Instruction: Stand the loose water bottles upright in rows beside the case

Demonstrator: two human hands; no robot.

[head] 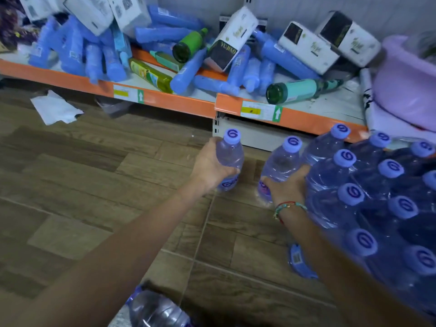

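- Left hand (213,165) wraps fingers and thumb round a clear plastic water bottle with a lilac cap (230,159); the bottle is upright, base at or just above the wood-look floor (94,185).
- Right hand (286,186) curls round a second clear lilac-capped bottle (280,166), upright and touching the shrink-wrapped case of bottles (377,197).
- A floor gap separates the two bottles; the left one lies farther from the case.
- Judgement: closing that gap sideways toward the right-hand bottle starts the row.
- One more loose bottle (155,310) lies on its side near the bottom edge, nearer the left arm.

Each hand (210,165) (286,187) grips 1 upright bottle (230,154) (279,165) beside case (377,208).
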